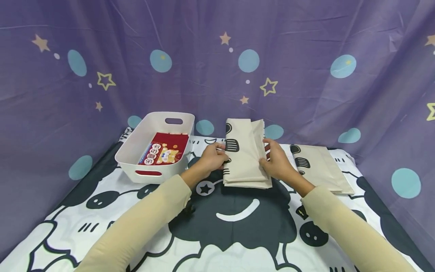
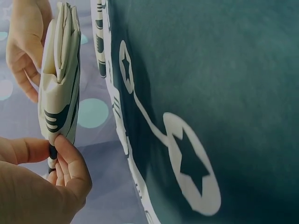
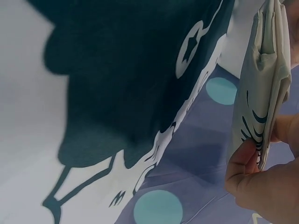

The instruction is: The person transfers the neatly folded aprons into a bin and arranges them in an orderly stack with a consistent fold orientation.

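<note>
A folded cream cloth (image 1: 242,155) with black printed shapes is raised above the table, in the middle of the head view. At its left edge my left hand (image 1: 214,158) pinches the fabric; in the left wrist view the thumb and fingers (image 2: 70,158) meet on a thin edge. The opposite edge is gripped by my right hand (image 1: 276,160), and the right wrist view shows the thumb (image 3: 244,158) against the printed side. Several layers of the cloth (image 2: 60,60) show in its folds. On the right lies a second folded cream cloth (image 1: 317,168) with similar black print.
To the left stands a white plastic bin (image 1: 136,113) with handle slots, holding red printed packets (image 1: 166,149). A black-and-white cartoon cloth (image 1: 234,230) covers the table. Behind it hangs a purple curtain (image 1: 204,30) with stars and dots.
</note>
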`<act>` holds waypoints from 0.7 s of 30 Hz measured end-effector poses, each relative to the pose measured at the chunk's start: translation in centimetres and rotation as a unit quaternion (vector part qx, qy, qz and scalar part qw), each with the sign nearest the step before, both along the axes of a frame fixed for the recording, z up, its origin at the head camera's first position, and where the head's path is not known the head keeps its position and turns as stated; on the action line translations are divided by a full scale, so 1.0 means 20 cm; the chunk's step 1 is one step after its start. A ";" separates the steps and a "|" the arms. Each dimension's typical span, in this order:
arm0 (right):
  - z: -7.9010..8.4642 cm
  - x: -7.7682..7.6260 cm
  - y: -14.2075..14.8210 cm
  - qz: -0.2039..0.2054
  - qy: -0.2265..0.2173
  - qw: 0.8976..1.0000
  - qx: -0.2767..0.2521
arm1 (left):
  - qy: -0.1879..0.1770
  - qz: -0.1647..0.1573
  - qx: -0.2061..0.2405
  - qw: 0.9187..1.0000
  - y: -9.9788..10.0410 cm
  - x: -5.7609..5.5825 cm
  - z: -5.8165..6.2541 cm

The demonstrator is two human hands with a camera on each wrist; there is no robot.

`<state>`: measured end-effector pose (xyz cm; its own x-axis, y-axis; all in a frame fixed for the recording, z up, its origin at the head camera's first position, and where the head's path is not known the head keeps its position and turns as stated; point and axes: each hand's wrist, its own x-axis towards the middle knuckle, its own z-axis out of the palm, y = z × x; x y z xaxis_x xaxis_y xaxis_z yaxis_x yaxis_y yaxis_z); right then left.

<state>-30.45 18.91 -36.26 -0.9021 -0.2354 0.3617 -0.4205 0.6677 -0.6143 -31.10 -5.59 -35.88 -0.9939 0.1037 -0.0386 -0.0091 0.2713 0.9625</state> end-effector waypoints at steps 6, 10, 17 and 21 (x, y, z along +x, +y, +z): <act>0.05 0.01 -0.04 0.004 0.004 1.000 0.000 | 0.005 0.002 0.005 1.000 -0.04 0.01 0.04; 0.08 0.01 -0.06 0.011 0.008 1.000 -0.005 | 0.011 0.001 0.004 1.000 -0.06 0.02 0.07; 0.13 0.00 -0.07 0.018 -0.017 0.999 -0.026 | 0.019 0.001 0.010 1.000 -0.10 0.01 0.11; 0.16 -0.02 -0.10 0.018 -0.021 0.999 -0.030 | 0.028 0.004 -0.003 1.000 -0.13 0.02 0.16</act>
<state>-30.79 16.90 -33.03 -0.9081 -0.2469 0.3381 -0.4166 0.6135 -0.6709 -30.77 -8.11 -32.61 -0.9953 0.0957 0.0161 0.0421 0.2769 0.9600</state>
